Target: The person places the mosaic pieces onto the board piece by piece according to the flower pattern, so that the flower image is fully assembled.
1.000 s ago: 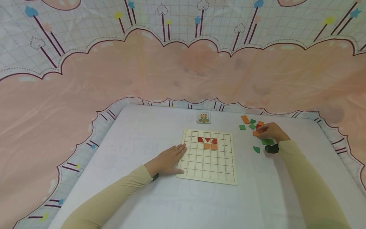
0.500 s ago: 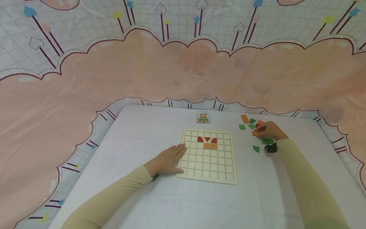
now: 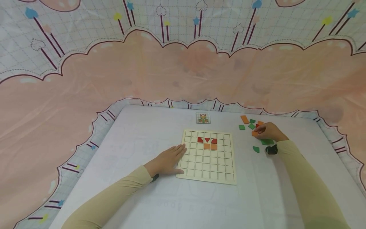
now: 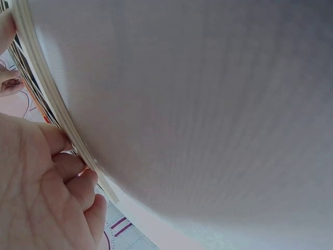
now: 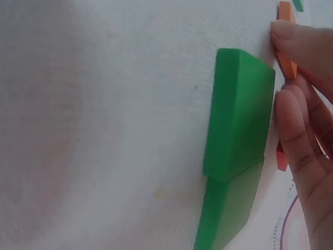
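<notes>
We list one left hand (image 3: 167, 159), fingers extended, thumb spread, resting on the left edge of a gridded board (image 3: 207, 168); one right hand (image 3: 270, 131), thumb touching an orange tile (image 3: 254, 134) right of that board, pinched or not we cannot tell; two adjoining green tiles (image 5: 237, 151) nearby.

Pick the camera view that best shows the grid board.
Head view: the grid board shows its gridded face almost whole, only part of its left edge covered by the left hand. Left wrist view: just its edge, nearly side-on, with fingers against it. Right wrist view: not in frame.
</notes>
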The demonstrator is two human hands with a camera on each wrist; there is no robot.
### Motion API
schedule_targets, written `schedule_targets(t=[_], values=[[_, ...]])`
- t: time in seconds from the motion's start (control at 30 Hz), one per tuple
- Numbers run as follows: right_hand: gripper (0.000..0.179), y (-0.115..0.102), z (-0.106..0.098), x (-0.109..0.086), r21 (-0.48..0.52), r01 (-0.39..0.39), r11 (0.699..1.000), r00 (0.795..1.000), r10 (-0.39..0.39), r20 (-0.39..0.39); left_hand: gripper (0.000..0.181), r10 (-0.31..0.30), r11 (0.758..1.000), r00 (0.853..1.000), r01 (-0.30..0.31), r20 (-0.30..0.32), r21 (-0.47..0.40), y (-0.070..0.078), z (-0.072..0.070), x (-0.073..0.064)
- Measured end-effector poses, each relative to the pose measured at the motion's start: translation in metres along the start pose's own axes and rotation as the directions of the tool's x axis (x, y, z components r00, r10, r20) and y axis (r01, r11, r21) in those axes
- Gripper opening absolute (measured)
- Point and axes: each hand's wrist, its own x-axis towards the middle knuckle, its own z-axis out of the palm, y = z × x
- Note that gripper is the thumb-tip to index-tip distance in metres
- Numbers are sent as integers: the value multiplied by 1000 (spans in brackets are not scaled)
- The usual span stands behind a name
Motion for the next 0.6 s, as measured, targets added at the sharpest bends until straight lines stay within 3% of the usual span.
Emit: schedule_targets(t=[0.23, 0.6], values=[[37, 2, 0, 3, -10, 20, 1000, 1000, -20, 0, 92, -7, 1000, 1000, 7, -3, -12, 0, 1, 0], [35, -8, 10, 4, -53, 140, 989, 990, -140, -2, 93, -6, 1000, 1000, 6, 0, -7, -1, 1, 0]])
